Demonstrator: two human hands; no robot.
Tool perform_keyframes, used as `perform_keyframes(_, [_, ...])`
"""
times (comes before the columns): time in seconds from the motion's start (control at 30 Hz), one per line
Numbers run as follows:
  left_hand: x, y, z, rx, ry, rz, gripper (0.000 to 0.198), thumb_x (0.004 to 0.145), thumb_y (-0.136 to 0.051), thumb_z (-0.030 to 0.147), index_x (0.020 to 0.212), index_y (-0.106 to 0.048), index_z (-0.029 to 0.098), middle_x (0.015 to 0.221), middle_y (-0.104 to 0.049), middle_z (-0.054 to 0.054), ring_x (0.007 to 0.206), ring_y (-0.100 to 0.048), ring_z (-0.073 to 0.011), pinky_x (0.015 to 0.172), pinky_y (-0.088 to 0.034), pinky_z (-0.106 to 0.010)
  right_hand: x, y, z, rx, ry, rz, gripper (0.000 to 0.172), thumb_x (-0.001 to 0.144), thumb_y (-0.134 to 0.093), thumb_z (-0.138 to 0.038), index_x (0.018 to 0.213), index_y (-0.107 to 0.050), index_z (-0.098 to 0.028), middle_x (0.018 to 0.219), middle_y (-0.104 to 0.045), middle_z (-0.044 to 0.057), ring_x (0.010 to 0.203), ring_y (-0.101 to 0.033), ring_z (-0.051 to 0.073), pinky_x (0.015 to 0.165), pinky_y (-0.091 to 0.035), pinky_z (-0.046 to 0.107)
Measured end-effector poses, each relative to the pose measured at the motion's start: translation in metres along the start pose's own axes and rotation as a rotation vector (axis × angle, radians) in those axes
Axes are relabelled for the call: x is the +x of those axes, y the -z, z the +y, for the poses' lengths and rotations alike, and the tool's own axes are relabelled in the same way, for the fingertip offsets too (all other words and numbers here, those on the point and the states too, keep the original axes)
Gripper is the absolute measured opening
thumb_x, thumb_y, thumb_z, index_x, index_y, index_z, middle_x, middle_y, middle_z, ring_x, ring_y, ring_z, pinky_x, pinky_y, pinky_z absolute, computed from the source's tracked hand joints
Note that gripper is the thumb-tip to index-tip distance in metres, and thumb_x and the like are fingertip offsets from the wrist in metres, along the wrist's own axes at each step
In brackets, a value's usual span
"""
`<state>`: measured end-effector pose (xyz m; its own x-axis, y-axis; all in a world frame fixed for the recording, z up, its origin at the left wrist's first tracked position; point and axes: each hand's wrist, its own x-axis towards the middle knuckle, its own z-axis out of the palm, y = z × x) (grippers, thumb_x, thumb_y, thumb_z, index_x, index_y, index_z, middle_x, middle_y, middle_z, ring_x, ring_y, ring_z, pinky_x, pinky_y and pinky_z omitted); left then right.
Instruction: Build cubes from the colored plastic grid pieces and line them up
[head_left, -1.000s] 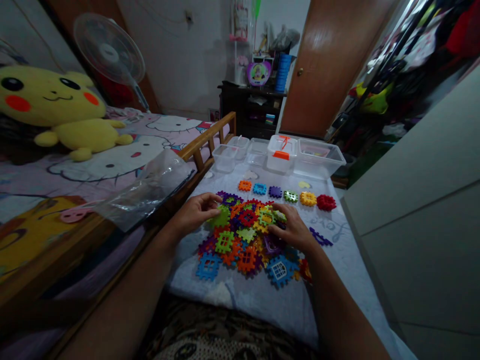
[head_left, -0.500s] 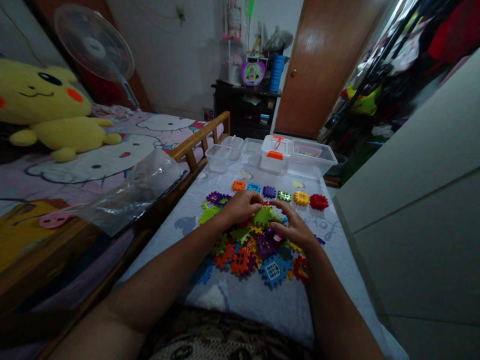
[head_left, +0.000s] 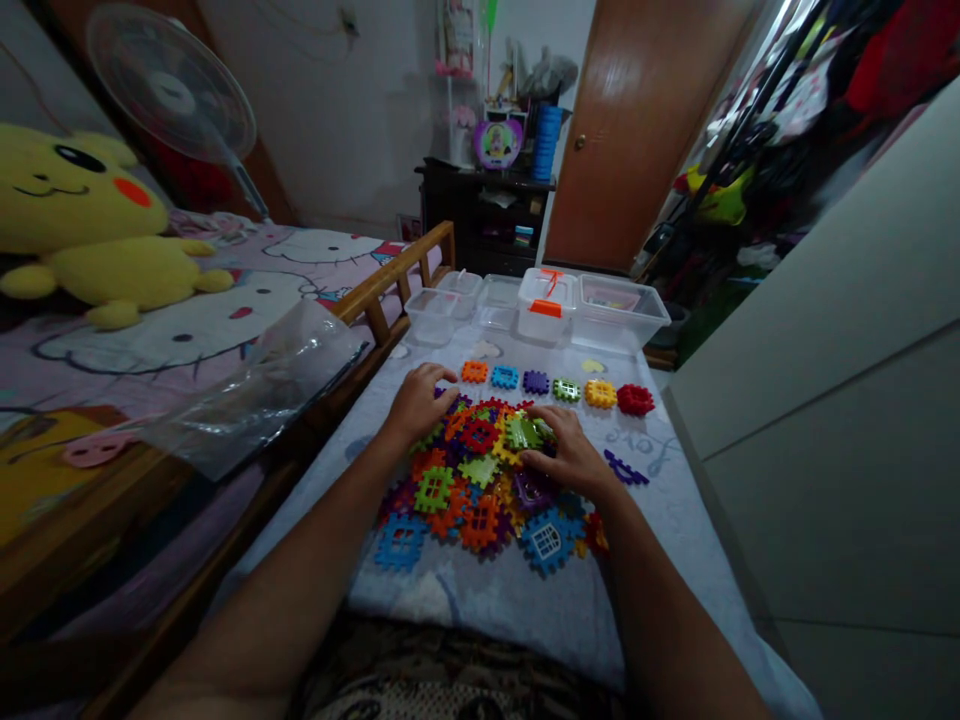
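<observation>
A pile of colourful interlocking plastic pieces (head_left: 480, 470), square with notched edges, lies on the cloth in front of me. At its upper left edge, my left hand (head_left: 420, 405) rests with thumb and fingertips apart by a purple piece. My right hand (head_left: 568, 450) is on the right side of the pile, thumb and fingers spread around a lime green piece (head_left: 523, 432); whether they press on it I cannot tell. Nearest me lie a blue piece (head_left: 400, 543) and a blue piece with a white window (head_left: 547, 540).
Beyond the pile runs a row of pieces, from an orange one (head_left: 474, 372) to a red one (head_left: 635, 399). A purple strip (head_left: 625, 468) lies at right. Clear plastic boxes (head_left: 622, 310) stand at the far end. A wooden bed rail (head_left: 394, 280) borders the left.
My left hand has moved left from the top of the pile to its left edge, uncovering red and orange pieces. My right hand has shifted slightly left and down, around the green piece.
</observation>
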<state>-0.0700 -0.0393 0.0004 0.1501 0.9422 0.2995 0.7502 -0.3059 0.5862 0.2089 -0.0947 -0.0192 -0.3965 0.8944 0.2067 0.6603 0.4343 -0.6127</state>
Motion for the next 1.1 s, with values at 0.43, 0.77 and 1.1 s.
perform_keyframes(0.43, [-0.010,-0.013,-0.055,-0.020,0.089,-0.024,0.032,0.082,-0.053,0.045,0.091,-0.068,0.018,0.099,-0.069,-0.009,0.098,-0.062,-0.0253,0.093,-0.048,-0.038,0.007,-0.001,-0.013,-0.144,-0.057,-0.066,0.051,0.076,-0.072,-0.039,0.122,-0.060,-0.022,0.117,-0.056,0.010,0.113,-0.048,0.028,0.102,-0.038,0.046])
perform_keyframes(0.77, [-0.008,-0.015,-0.060,-0.027,0.079,0.008,0.025,0.079,-0.056,0.039,0.088,-0.069,0.019,0.097,-0.070,-0.008,0.097,-0.063,-0.0250,0.093,-0.049,-0.037,0.015,-0.001,-0.027,-0.242,-0.097,-0.092,0.054,0.076,-0.071,-0.045,0.123,-0.059,-0.021,0.115,-0.057,0.009,0.111,-0.048,0.029,0.098,-0.037,0.046])
perform_keyframes(1.1, [-0.007,-0.016,-0.065,-0.067,0.099,0.034,0.024,0.078,-0.055,0.038,0.086,-0.068,0.019,0.095,-0.070,-0.008,0.095,-0.064,-0.0250,0.093,-0.049,-0.038,0.021,0.023,-0.008,-0.299,-0.153,0.010,0.055,0.072,-0.067,-0.033,0.124,-0.056,-0.020,0.120,-0.057,0.011,0.113,-0.050,0.029,0.099,-0.039,0.042])
